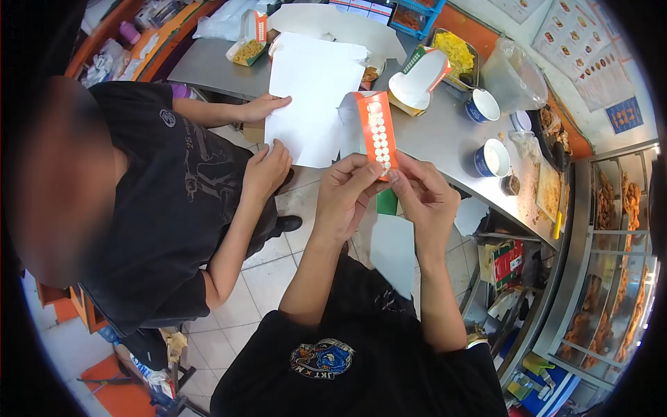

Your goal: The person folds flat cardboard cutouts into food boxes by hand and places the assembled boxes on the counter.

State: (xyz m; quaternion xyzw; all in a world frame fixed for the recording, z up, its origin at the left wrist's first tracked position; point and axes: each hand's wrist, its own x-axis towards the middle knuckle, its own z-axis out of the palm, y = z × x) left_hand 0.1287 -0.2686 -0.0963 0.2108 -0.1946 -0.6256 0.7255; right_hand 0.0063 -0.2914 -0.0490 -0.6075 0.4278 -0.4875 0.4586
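Head camera is showing an orange carton (380, 132) being held up in the air, just in front of the near edge of the steel table (439, 135). The left hand (347, 187) is pinching its lower end between thumb and fingers, and the right hand (425, 194) is pinching the lower right corner the same way, with the thumbs lying close together.

The carton is looking partly folded: its bright orange face is carrying white dots in paired columns below a larger white mark, while a plain white side is showing at the left. Below the fingers, a green panel (387, 202) and a pale panel (392, 250) are hanging down; the hands are hiding how these are joining the orange part.

To the left, a co-worker (163, 187) is holding a large white sheet (306, 97) across the table's near edge. A box of food (248, 52) is standing toward the table's left end, a tray of yellow food (455, 52) is sitting by the far edge, and a blue-and-white cup (492, 158) is standing toward the right end.
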